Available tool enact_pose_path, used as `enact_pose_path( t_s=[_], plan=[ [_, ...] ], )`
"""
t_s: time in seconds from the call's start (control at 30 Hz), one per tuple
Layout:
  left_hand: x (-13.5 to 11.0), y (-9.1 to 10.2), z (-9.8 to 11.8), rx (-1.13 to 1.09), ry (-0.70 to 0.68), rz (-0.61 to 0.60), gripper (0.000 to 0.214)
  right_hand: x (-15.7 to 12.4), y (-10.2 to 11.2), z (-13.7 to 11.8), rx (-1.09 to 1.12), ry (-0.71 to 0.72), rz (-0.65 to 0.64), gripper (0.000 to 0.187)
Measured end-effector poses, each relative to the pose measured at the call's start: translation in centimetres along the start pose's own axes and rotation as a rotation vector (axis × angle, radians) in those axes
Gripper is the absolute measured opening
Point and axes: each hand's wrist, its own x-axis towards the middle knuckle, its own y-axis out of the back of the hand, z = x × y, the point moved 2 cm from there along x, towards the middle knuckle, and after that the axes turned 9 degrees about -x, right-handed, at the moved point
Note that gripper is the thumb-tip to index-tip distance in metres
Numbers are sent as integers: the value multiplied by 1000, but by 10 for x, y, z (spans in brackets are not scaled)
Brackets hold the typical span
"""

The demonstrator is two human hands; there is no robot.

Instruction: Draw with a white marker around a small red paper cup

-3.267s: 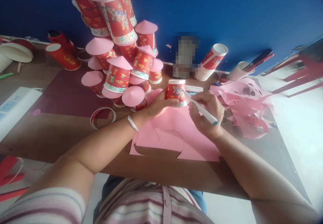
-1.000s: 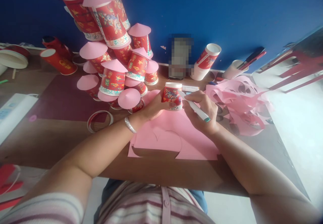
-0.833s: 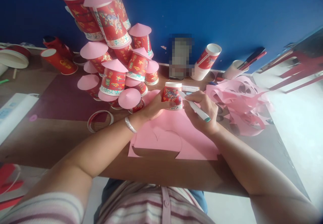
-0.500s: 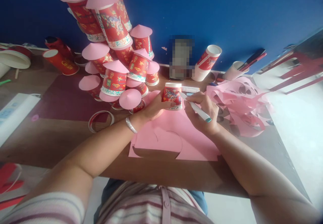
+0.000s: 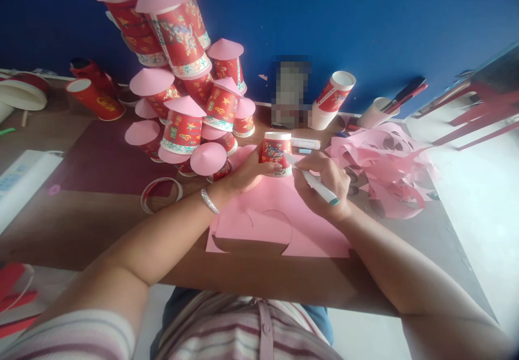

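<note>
A red paper cup (image 5: 275, 149) with a white rim and printed pattern stands upright in my left hand (image 5: 248, 174), whose thumb lies across its front. My right hand (image 5: 324, 181) is closed around a white marker pen (image 5: 320, 188) with a green end. Its tip is at the cup's right side; whether it touches cannot be made out. Beneath both hands lies a pink paper sheet (image 5: 316, 230) with round cut-outs. Just behind the cup are a white marker (image 5: 306, 144) and a small blue cap (image 5: 305, 151).
Stacked red cups with pink cone tops (image 5: 184, 125) rise at the left. Pink paper scraps (image 5: 389, 160) lie at the right, near a cup of pens (image 5: 377, 112). Two stacked cups (image 5: 334, 98) stand by the blue wall. A tape ring (image 5: 161, 195) sits left of my wrist.
The marker tip has shifted slightly left and down over the cup's side, with my right hand following a little. My left hand keeps its hold on the cup.
</note>
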Motion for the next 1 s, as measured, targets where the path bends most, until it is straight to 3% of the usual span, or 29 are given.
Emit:
enact_pose_path(
  t_s=[0.4, 1.0],
  plan=[
    [2, 2, -5, -3, 25, 13, 49, 0, -2, 1, -16, 60, 1, 19],
    [3, -1, -2, -58, 25, 7, 44, -2, -4, 5, -26, 29, -50, 14]
  ],
)
